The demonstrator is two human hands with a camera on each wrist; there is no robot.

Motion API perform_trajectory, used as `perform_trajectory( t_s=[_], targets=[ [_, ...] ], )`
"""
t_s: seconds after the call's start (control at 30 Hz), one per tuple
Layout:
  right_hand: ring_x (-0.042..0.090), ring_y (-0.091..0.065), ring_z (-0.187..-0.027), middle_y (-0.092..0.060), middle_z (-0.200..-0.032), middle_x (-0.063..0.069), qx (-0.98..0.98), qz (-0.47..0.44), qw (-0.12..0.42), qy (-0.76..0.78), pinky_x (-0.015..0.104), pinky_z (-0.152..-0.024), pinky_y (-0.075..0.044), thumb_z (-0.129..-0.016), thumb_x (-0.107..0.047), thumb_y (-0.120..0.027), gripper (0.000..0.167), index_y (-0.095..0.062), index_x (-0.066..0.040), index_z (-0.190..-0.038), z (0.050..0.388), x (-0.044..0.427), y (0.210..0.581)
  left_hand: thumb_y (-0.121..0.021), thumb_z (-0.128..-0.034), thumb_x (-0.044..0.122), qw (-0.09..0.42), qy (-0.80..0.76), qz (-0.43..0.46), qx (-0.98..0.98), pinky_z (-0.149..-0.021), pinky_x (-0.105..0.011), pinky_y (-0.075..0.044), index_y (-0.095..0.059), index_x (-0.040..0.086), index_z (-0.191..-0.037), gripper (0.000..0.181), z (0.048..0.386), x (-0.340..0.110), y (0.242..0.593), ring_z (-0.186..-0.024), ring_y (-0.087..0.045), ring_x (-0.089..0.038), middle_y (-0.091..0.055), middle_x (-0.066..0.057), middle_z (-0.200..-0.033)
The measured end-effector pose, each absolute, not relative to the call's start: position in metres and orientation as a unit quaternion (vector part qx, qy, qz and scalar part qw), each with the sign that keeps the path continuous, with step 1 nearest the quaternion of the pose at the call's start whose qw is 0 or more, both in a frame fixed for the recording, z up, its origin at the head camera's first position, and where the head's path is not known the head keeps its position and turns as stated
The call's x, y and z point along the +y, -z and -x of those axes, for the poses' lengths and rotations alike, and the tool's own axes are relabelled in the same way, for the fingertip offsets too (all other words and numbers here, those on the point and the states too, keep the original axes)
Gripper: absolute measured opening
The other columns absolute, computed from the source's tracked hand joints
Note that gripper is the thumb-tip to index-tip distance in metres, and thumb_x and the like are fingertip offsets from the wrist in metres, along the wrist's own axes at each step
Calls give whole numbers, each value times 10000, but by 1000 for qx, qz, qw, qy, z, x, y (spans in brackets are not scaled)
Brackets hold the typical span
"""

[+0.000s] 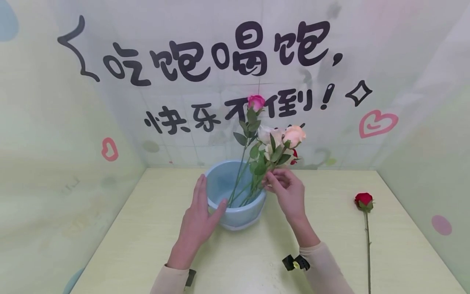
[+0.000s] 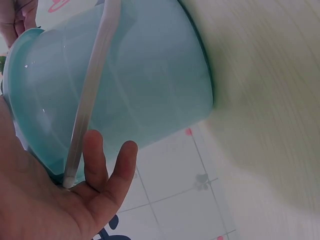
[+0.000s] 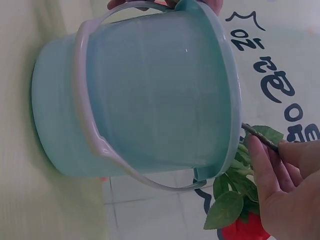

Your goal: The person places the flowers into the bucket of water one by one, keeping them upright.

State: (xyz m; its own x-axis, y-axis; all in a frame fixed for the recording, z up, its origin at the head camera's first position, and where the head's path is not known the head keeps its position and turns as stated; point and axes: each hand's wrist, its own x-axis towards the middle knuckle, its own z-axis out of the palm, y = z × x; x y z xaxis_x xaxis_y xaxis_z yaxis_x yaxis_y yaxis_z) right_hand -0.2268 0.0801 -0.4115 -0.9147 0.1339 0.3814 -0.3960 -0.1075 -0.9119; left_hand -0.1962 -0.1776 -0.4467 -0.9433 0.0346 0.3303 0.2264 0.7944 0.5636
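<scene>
A light blue bucket (image 1: 238,218) stands upright on the table, its pale handle (image 3: 90,100) hanging down at the side. Stems lean inside it, with a pink rose (image 1: 256,103) rising highest and white roses (image 1: 265,134), a peach rose (image 1: 294,136) and a partly hidden red rose (image 1: 294,157) at the right. My left hand (image 1: 200,218) rests against the bucket's left rim, fingers fairly straight, thumb near the front edge. Over the right rim my right hand (image 1: 290,194) pinches a rose stem (image 3: 260,136) between thumb and fingers; its bloom looks like the peach one, though leaves cover the join.
Another red rose (image 1: 364,201) lies on the table at the right, its long stem pointing towards me. Behind the pale wooden table (image 1: 139,245) hangs a printed backdrop (image 1: 205,24) with large dark characters, and similar sheets flank both sides.
</scene>
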Motion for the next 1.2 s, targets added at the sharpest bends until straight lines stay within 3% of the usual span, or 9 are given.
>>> perform_trajectory(
  t_s=[0.2, 0.43, 0.6, 0.8, 1.1, 1.2],
  targets=[
    [186, -759, -820, -741, -958, 262, -664, -103, 153, -724, 378, -790, -624, -983, 10, -727, 129, -684, 106, -1058, 228, 78, 416, -538, -1029, 648, 159, 314, 65, -934, -576, -350, -495, -113, 141, -1712, 951, 195, -179, 447, -809, -663, -315, -113, 16, -1773],
    [144, -733, -831, -787, -948, 139, -751, -69, 140, -641, 266, -782, -587, -955, -115, -805, 145, -761, 6, -1021, 229, 78, 418, -541, -1029, 645, 165, 319, 62, -931, -567, -344, -492, -121, 134, -1710, 950, 194, -180, 450, -804, -661, -308, -117, 8, -1773],
    [162, -717, -850, -785, -947, 93, -781, -58, 123, -610, 254, -753, -570, -940, -175, -831, 171, -787, -28, -1016, 228, 77, 422, -541, -1028, 649, 167, 319, 61, -931, -586, -356, -509, -124, 132, -1710, 952, 192, -181, 452, -825, -669, -308, -124, 4, -1772],
    [156, -717, -841, -784, -953, 101, -776, -59, 121, -616, 261, -738, -580, -938, -178, -833, 190, -788, -20, -1033, 228, 75, 424, -557, -1029, 629, 173, 324, 63, -928, -549, -345, -476, -123, 132, -1710, 948, 191, -182, 453, -739, -635, -277, -125, 8, -1772],
    [149, -714, -950, -776, -1078, 116, -768, -64, 106, -629, 238, -814, -570, -952, -203, -822, 268, -761, -24, -1142, 220, 90, 424, -526, -1023, 673, 148, 335, 71, -928, -474, -335, -390, -69, 176, -1717, 968, 196, -179, 450, -556, -501, -172, -71, 78, -1773],
    [148, -707, -940, -761, -1094, 135, -769, -74, 103, -626, 240, -812, -574, -962, -174, -807, 267, -743, -14, -1165, 216, 102, 423, -537, -1018, 672, 149, 335, 70, -928, -485, -334, -402, -81, 171, -1717, 974, 196, -178, 449, -584, -520, -176, -83, 62, -1774]
  ],
)
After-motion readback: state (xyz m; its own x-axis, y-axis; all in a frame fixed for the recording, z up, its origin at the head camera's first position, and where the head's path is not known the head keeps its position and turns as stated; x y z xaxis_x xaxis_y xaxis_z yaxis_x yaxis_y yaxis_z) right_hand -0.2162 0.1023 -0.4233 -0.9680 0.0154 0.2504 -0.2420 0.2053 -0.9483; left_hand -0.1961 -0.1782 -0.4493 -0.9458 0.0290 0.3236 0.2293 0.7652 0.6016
